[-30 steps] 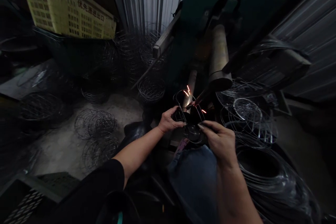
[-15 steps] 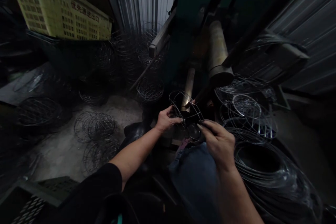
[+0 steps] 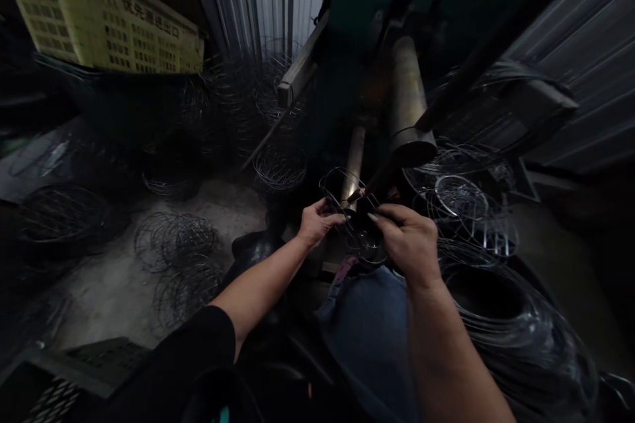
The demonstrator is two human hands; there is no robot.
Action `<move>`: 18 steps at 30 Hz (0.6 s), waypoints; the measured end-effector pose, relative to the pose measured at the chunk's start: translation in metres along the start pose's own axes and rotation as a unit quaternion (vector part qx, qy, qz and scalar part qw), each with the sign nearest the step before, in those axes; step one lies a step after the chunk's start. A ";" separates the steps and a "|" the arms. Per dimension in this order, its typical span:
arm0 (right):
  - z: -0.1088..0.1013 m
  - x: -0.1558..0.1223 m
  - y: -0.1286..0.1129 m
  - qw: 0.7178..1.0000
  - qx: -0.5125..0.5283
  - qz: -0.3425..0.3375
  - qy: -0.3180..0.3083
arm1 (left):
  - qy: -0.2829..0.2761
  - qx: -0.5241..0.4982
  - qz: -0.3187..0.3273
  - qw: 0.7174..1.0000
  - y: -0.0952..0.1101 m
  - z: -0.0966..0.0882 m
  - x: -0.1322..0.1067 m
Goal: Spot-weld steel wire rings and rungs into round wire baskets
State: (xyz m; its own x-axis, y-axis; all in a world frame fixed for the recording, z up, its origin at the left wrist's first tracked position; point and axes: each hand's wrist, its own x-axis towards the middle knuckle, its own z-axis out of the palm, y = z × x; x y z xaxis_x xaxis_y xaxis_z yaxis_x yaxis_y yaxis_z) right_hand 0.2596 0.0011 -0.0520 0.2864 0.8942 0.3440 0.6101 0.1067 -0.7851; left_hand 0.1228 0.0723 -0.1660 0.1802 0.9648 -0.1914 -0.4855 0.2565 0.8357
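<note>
I hold a small wire basket frame [image 3: 342, 188] in front of me, under the tip of a spot-welding machine [image 3: 407, 106]. My left hand [image 3: 316, 221] is closed on the frame's left side. Closed on its right side, my right hand [image 3: 409, 238] has its fingers curled over the wires near the welder's tip. A brass-coloured electrode rod [image 3: 353, 158] stands just behind the frame. My knee in blue jeans [image 3: 370, 324] is below the hands.
Finished wire baskets [image 3: 178, 251] lie on the concrete floor at the left and are piled at the back [image 3: 278, 168]. Coils of wire rings [image 3: 496, 317] fill the right side. A yellow printed board [image 3: 104, 20] leans at the upper left.
Sparks glowed at the welder tip one second ago and are gone now. My right hand has moved up and left over the frame; the frame has turned slightly.
</note>
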 end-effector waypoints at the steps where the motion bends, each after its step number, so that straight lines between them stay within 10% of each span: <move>1: 0.001 0.000 -0.001 1.000 -0.003 -0.003 0.003 | -0.002 -0.002 -0.002 1.000 -0.001 0.001 -0.001; 7: -0.002 -0.001 -0.007 1.000 0.001 -0.009 -0.010 | -0.028 0.004 -0.024 0.999 -0.003 0.005 -0.008; 18: -0.041 -0.028 0.042 0.963 0.192 0.176 -0.066 | 0.006 0.010 -0.099 0.995 0.015 -0.001 -0.017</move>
State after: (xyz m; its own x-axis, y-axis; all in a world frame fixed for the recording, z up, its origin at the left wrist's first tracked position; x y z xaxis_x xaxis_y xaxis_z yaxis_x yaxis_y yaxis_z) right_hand 0.3079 -0.0375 -0.0737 0.3147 0.9488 -0.0268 0.1669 -0.0831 -0.9825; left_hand 0.1122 0.0599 -0.1510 0.2610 0.8960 -0.3594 -0.4238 0.4408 0.7912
